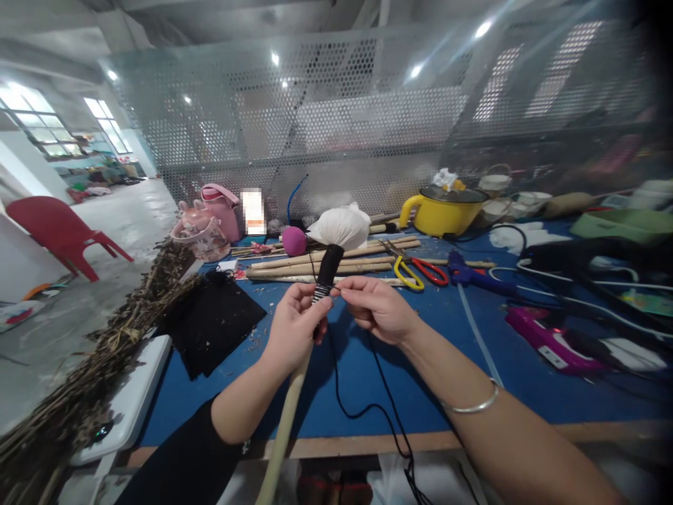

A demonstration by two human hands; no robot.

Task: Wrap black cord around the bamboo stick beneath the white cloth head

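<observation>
A pale wooden stick (287, 428) slants up from the bottom edge. Its upper part is wrapped in black cloth (329, 263), with a rounded white bundle (341, 226) at the top. Dark and white bands circle the cloth near its lower end. My left hand (297, 326) is closed round the stick just below and beside those bands. Beside it on the right, my right hand (376, 306) pinches a thin black cord near the bands. Loose black cord (362, 412) hangs below my hands and over the front edge of the table.
On the blue table (425, 393) lie wooden sticks (368, 261), yellow-and-red-handled scissors (409, 272), a blue glue gun (476, 275) and black cloth (213, 326). A yellow pot (446, 212) stands behind. Right is a magenta power strip (549, 342); left, dried stalks (99, 351).
</observation>
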